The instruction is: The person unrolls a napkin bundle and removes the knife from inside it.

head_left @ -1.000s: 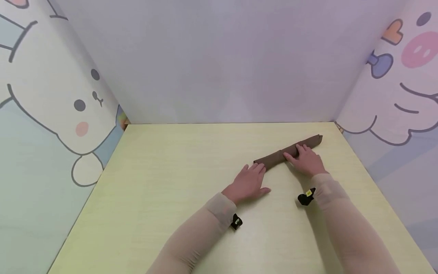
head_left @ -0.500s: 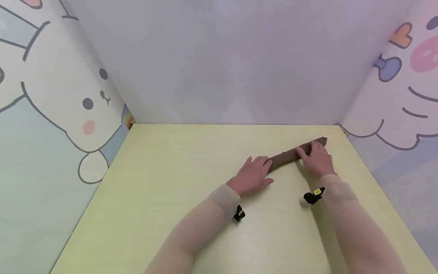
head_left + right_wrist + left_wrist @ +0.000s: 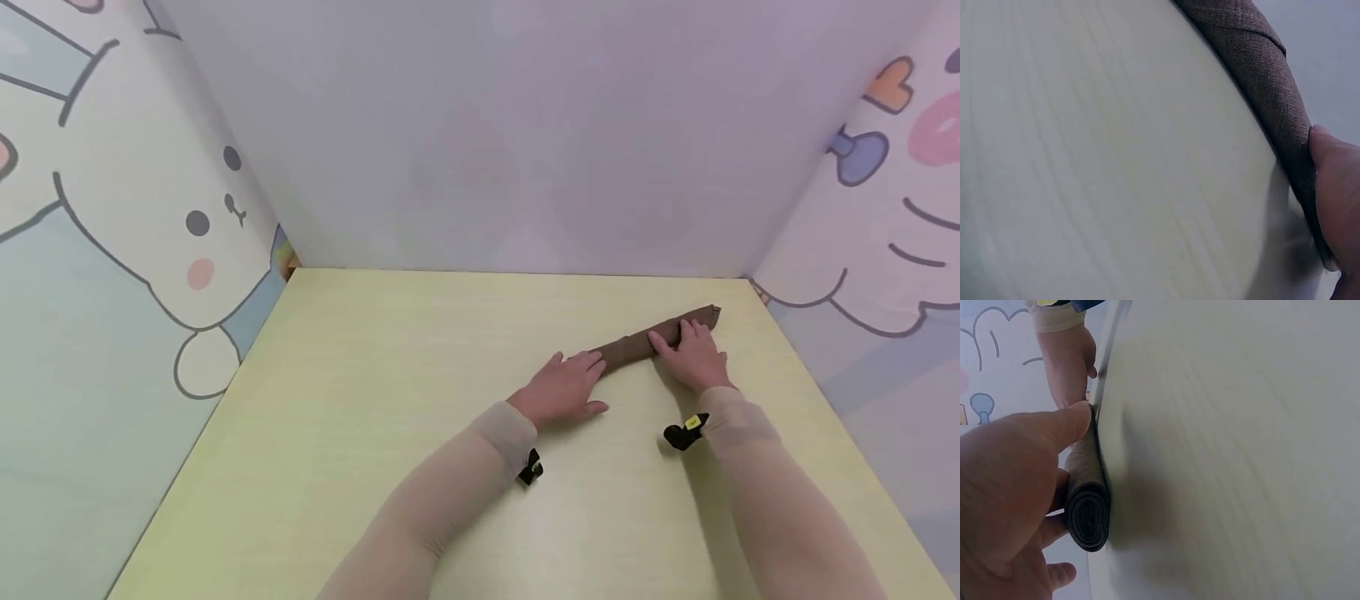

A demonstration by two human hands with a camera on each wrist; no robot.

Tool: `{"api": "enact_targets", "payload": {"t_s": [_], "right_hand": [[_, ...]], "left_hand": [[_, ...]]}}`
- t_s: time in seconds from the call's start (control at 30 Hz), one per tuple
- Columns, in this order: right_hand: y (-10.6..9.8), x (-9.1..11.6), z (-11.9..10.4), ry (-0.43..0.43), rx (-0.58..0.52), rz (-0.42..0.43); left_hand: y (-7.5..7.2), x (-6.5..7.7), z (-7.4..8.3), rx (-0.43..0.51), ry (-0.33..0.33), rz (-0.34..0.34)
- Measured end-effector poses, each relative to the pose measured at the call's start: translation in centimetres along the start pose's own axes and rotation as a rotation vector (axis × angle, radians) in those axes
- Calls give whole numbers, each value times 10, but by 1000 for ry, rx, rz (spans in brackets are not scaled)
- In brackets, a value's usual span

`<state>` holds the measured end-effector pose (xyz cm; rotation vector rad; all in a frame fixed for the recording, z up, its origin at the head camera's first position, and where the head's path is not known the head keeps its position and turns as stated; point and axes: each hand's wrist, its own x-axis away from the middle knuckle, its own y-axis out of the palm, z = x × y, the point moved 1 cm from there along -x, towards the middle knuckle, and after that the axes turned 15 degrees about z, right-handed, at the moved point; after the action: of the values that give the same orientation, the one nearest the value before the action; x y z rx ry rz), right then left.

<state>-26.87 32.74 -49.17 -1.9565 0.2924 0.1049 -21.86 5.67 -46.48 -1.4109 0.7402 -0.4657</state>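
Note:
A rolled-up brown cloth (image 3: 628, 350) lies slantwise on the table, its far right end nearest the back edge. My left hand (image 3: 561, 388) rests on the roll's left end with fairly straight fingers, the thumb held apart. In the left wrist view the roll's end (image 3: 1088, 519) shows a spiral of layers beside the fingers. Farther right, my right hand (image 3: 693, 357) holds the roll, thumb on the near side and fingers over it. The right wrist view shows woven fabric (image 3: 1266, 81) with a fold line and part of the right hand (image 3: 1338, 194); most fingers are hidden there.
The pale yellow wooden table (image 3: 390, 358) stretches left and in front of the hands. A plain pale wall (image 3: 480, 150) stands behind it, with cartoon-printed panels at both sides. Small black cameras (image 3: 684, 433) hang at the wrists.
The head view has shifted slightly. Both hands have moved a little to the right relative to the picture; the right hand has slid along the roll toward its far end.

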Motion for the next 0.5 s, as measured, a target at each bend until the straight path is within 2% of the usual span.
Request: {"api": "enact_targets", "payload": {"t_s": [0.17,0.5], "right_hand": [[3,3,-2,8,22,-5],[0,2,-5,25,19,12]], "left_hand": [[1,4,2,22,-25,-19],[0,5,2,3,-19,-11]]}}
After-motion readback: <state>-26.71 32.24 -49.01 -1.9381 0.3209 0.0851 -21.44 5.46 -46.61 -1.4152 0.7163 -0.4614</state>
